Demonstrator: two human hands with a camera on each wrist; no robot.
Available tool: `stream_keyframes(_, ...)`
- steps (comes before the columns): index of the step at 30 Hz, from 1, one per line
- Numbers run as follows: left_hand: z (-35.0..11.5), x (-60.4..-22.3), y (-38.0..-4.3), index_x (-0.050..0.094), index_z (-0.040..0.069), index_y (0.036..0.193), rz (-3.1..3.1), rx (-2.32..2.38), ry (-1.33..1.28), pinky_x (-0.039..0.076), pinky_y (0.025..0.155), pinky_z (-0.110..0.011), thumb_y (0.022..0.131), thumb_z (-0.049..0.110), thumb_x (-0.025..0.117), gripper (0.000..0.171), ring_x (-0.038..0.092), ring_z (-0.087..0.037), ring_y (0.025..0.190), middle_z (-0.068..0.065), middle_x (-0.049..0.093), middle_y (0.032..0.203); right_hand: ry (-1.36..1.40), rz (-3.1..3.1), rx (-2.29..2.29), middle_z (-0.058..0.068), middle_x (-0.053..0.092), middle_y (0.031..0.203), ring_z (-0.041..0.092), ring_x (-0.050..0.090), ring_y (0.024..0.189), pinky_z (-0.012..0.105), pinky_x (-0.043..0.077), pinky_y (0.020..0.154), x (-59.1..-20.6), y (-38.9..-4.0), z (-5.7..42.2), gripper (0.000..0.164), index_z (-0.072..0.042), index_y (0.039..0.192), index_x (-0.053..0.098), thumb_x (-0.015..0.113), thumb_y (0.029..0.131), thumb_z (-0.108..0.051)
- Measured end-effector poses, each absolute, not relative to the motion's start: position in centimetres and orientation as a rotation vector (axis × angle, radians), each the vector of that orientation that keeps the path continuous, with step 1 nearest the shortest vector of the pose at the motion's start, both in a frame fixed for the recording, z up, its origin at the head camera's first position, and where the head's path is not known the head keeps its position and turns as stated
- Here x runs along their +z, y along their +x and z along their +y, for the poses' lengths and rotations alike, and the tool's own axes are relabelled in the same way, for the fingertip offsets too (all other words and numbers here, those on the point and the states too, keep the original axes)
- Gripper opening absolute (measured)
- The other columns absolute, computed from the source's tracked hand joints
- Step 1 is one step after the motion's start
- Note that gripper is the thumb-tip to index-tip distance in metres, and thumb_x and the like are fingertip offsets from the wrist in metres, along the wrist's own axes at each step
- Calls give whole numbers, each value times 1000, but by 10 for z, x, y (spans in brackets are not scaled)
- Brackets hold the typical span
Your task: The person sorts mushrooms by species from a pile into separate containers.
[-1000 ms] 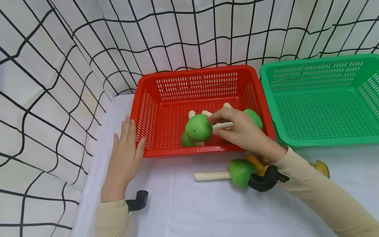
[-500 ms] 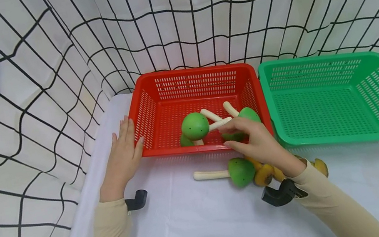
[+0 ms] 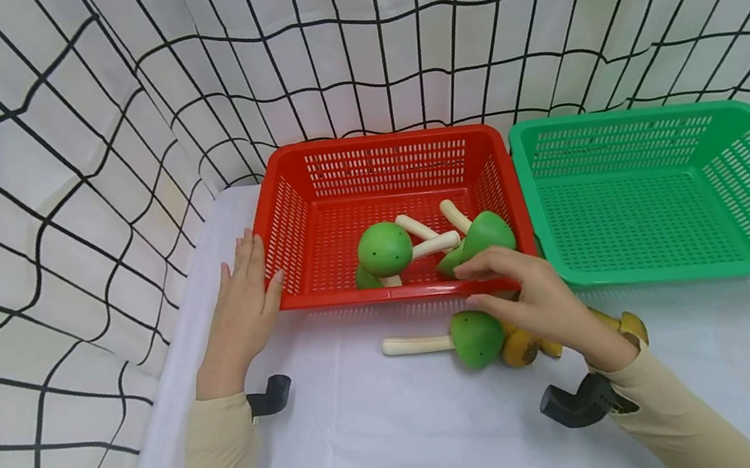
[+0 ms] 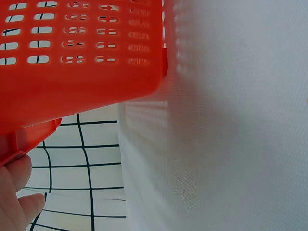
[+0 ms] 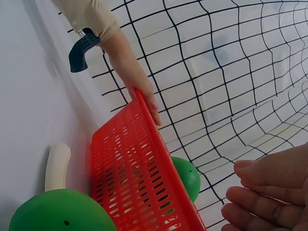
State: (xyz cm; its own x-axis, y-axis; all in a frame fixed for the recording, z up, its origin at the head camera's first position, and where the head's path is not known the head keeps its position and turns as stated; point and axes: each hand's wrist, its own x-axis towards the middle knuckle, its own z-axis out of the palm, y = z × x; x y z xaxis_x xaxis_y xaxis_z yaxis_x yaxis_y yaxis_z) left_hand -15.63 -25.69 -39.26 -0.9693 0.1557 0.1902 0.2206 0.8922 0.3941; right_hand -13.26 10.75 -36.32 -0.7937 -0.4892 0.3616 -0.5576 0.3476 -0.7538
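Observation:
My left hand (image 3: 238, 312) rests with straight fingers against the left rim of the red basket (image 3: 423, 290). Over the basket's front right rim hovers my right hand (image 3: 540, 298), thumb and fingers apart, nothing between them. Several green-capped, white-stemmed toy mushrooms (image 3: 384, 249) lie in the basket, one on top of others. Another such mushroom (image 3: 478, 339) lies on the table before the basket, its stem pointing left. In the right wrist view, the right hand (image 5: 272, 192) is beside the basket wall with relaxed fingers, and the table mushroom's green cap (image 5: 62, 214) shows below.
A green basket (image 3: 654, 280) stands right beside the red one. Yellow bananas (image 3: 519, 348) lie in front, partly hidden under the right hand and forearm. White cloth covers the table (image 3: 398, 447). Black netting (image 3: 380, 49) over white sheeting encloses the back and left.
My right hand has let go of a toy mushroom, which now lies on others in the basket, and has drawn back right toward the front rim. My left hand stays in place.

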Motion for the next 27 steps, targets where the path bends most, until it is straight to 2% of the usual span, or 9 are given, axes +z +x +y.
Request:
stream_keyframes(6, -257, -392, -156, 16, -10, 146, -2905, -638, -295, 6, 111, -57, 101, 25, 38, 61, 8, -35, 142, -22, 10, 155, 987, -2526, 1426, 4, 65, 106, 19, 61, 97, 33, 54, 77, -367, -128, 116, 33, -3, 109, 66, 74, 77, 4)
stream_keyframes(10, -257, -393, -156, 15, -9, 147, -2907, -634, -287, 6, 111, -57, 101, 26, 38, 61, 7, -34, 143, -22, 9, 155, 975, -2531, 1450, 6, 66, 104, 15, 63, 90, 26, 53, 76, -371, -124, 120, 34, -3, 108, 66, 74, 76, 6)
stream_keyframes(14, -257, -393, -156, 15, -8, 147, -2905, -635, -289, 6, 111, -57, 101, 26, 38, 62, 7, -34, 143, -21, 10, 155, 944, -2544, 1456, 3, 65, 104, 8, 61, 86, 24, 52, 74, -375, -118, 123, 34, -6, 108, 66, 74, 77, 5)
stream_keyframes(18, -257, -393, -156, 15, -9, 147, -2899, -635, -295, 6, 111, -57, 101, 26, 38, 62, 8, -34, 142, -22, 10, 155, 952, -2530, 1425, -2, 64, 104, 8, 59, 87, 22, 50, 76, -377, -113, 125, 37, -9, 109, 66, 75, 76, 4)
stream_keyframes(22, -257, -393, -157, 16, -9, 146, -2893, -635, -299, 7, 110, -58, 101, 27, 37, 61, 8, -34, 142, -23, 12, 154, 976, -2504, 1423, 1, 65, 104, 9, 59, 90, 17, 48, 78, -381, -110, 126, 38, -10, 109, 66, 75, 75, 5)
stream_keyframes(27, -257, -393, -157, 17, -10, 146, -2890, -625, -301, 9, 110, -59, 101, 26, 37, 61, 9, -35, 142, -24, 13, 154, 998, -2515, 1435, 3, 64, 107, 12, 58, 94, 20, 48, 79, -386, -105, 126, 39, -7, 110, 65, 75, 74, 5)
